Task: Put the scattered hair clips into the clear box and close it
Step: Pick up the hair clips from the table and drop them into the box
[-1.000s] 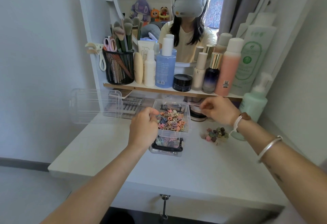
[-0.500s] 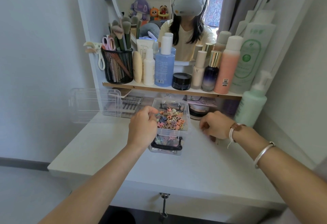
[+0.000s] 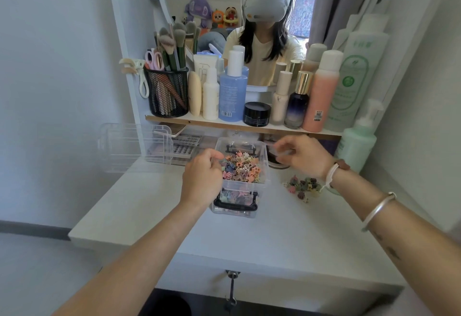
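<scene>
The clear box (image 3: 240, 189) stands in the middle of the white vanity top (image 3: 274, 236), lid off, heaped with small pastel hair clips (image 3: 240, 167). A black latch handle (image 3: 235, 206) hangs on its near side. My left hand (image 3: 201, 181) grips the box's left wall, fingers curled at the rim. My right hand (image 3: 304, 156) hovers over the box's back right corner with its fingertips bunched in a pinch; they are blurred, and a few clips seem held there. A small pile of loose hair clips (image 3: 303, 187) lies on the table right of the box.
A clear plastic organiser (image 3: 134, 146) stands at the back left beside lash trays (image 3: 185, 146). A dark jar (image 3: 277, 164) sits behind the box. A green pump bottle (image 3: 357, 146) stands at the right. The shelf (image 3: 224, 124) above carries bottles and a mesh brush cup (image 3: 166, 94).
My right hand dropped onto the loose pile half a second ago and has now lifted back over the box, uncovering the pile. My left hand has stayed on the box.
</scene>
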{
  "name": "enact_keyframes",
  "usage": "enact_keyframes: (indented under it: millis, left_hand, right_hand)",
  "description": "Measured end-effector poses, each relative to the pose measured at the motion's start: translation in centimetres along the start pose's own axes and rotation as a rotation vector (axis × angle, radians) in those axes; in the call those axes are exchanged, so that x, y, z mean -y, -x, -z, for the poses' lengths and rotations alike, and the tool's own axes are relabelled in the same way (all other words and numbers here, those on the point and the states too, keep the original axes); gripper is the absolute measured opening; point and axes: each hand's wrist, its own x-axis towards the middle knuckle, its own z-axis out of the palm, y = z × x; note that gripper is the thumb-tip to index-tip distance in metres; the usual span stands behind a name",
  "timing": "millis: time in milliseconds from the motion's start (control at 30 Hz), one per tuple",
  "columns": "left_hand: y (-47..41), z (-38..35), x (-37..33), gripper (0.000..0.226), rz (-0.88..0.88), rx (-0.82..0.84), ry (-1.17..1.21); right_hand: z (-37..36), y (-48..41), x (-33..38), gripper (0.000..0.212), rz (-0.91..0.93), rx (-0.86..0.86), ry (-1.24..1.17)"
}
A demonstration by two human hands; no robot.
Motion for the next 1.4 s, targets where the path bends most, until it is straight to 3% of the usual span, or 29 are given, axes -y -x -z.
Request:
enact_keyframes:
  millis: [67,133,400,500,567,667,767,900,1034,1100,1234,1400]
  left_hand:
    - [0.0,0.0,0.0,0.026,-0.002,0.001,0.003]
    - [-0.1,0.0,0.0,0.026,-0.007,0.0,0.006]
    - [0.0,0.0,0.0,0.026,-0.01,0.004,0.012]
    - [0.0,0.0,0.0,0.026,-0.004,0.009,0.013]
    - [0.0,0.0,0.0,0.026,-0.006,0.009,0.016]
    - [0.0,0.0,-0.1,0.026,-0.008,0.007,0.016]
    - [0.0,0.0,-0.1,0.026,-0.005,0.005,0.015]
    - [0.0,0.0,0.0,0.026,0.001,0.001,0.006]
    - [0.0,-0.1,0.0,0.027,0.002,0.005,0.007]
    - [0.0,-0.1,0.0,0.027,-0.001,0.002,0.007]
    - [0.1,0.0,-0.1,0.027,-0.009,-0.003,0.005]
    - [0.1,0.0,-0.2,0.027,-0.011,-0.006,0.002]
  right_hand:
    - [-0.4,0.4,-1.5,0.038,-0.037,0.171,0.274]
    - [-1.4,0.8,-2.4,0.042,-0.052,0.311,0.404]
    - [-2.7,1.0,-2.1,0.026,0.065,0.247,0.578]
    - [-2.0,0.9,-1.8,0.027,0.06,0.205,0.544]
    - [-0.9,0.5,-1.4,0.024,0.092,0.081,0.452]
    - [0.7,0.3,1.0,0.019,0.129,-0.119,0.06]
    - [1.3,0.8,4.1,0.021,0.19,0.039,-0.226]
    - [0.8,1.3,5.3,0.021,0.189,0.304,-0.044]
    - [2.0,0.7,3.2,0.017,0.113,0.17,-0.082]
    - [2.1,0.4,1.1,0.02,0.023,0.111,0.027]
    - [0.1,0.6,-2.7,0.039,-0.12,0.249,0.353]
    - [-2.3,0.4,-3.5,0.026,-0.096,0.203,0.423]
